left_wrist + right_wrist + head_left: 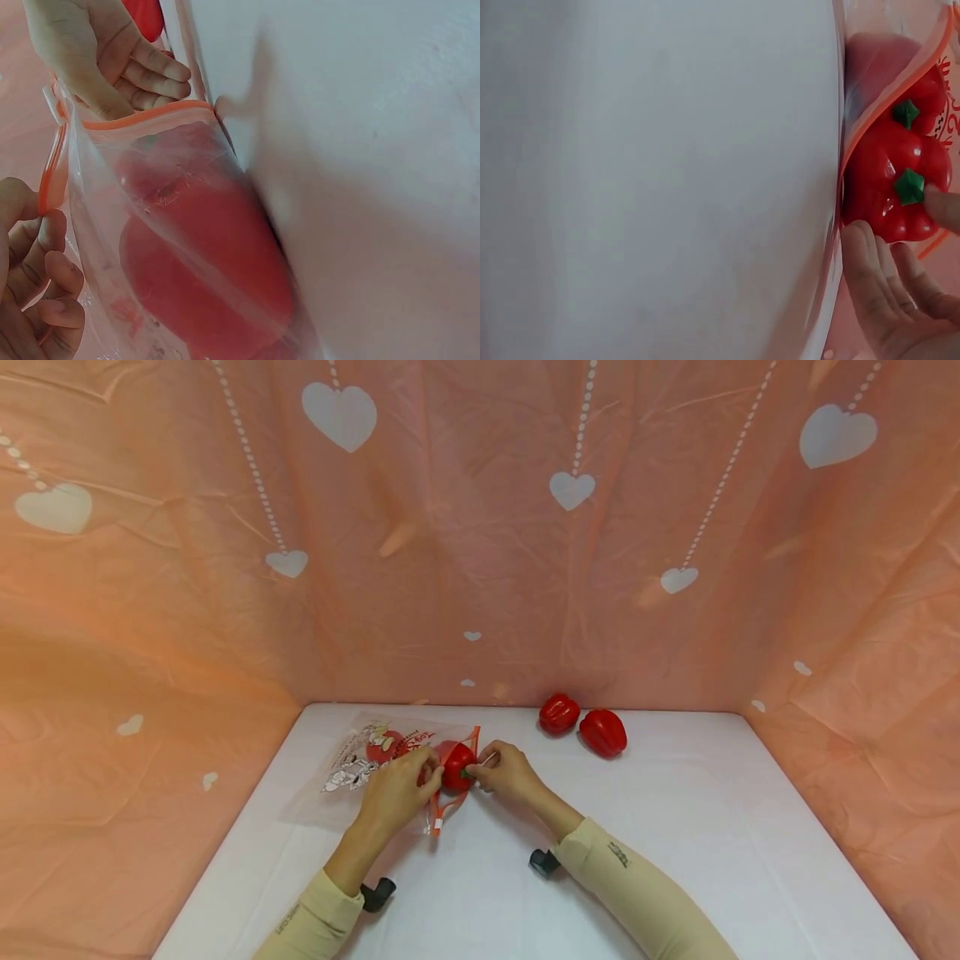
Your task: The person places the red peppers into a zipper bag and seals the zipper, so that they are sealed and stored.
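Note:
A clear zip bag point(315, 802) with an orange-edged mouth and printed figures lies on the white table. My left hand point(399, 783) pinches the orange zip edge point(52, 176), as the left wrist view shows. At the mouth sits a shiny red bell pepper point(454, 762) with a green stem point(910, 187). The thumb of my right hand point(512, 773) touches by that stem, and its extended fingers point(870, 277) touch the pepper's near end. Behind it, a second red bell pepper point(932, 97) shows in the bag; more red shows through the film.
Two more red bell peppers, one point(558, 714) beside the other point(603, 732), lie at the table's back edge, right of the bag. A peach curtain point(450, 568) with white hearts stands behind and along both sides of the white table point(675, 827).

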`<state>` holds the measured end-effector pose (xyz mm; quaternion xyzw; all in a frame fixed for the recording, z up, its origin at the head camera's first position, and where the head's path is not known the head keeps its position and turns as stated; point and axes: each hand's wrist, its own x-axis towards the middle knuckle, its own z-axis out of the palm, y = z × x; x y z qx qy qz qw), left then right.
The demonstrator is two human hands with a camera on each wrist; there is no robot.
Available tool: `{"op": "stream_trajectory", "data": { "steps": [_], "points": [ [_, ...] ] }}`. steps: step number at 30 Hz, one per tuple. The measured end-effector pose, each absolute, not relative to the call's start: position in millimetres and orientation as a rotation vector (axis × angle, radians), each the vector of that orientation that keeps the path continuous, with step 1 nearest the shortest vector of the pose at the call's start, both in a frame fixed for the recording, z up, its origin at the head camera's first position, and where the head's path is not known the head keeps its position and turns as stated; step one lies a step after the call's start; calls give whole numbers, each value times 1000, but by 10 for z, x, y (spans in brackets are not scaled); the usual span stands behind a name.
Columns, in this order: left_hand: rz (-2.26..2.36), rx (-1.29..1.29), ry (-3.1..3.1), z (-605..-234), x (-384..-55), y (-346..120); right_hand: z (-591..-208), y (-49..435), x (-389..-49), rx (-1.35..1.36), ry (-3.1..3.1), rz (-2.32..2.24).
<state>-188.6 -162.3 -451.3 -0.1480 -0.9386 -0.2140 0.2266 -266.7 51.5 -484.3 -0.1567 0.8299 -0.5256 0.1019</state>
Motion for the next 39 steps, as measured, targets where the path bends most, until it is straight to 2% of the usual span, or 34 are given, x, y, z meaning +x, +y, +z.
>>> {"op": "stream_trajectory", "data": {
  "steps": [8, 20, 39],
  "points": [
    [-587, -410, -2583, -4513, -1894, -1625, -4861, 476, -2658, -598, 2423, -1557],
    [-566, -416, -2554, -4513, -1903, -1643, -4871, 367, -2689, -663, 2388, -1600],
    [-574, -396, -2569, -4513, -1889, -1651, -4768, 609, -2649, -576, 2470, -1576]
  ]
}}
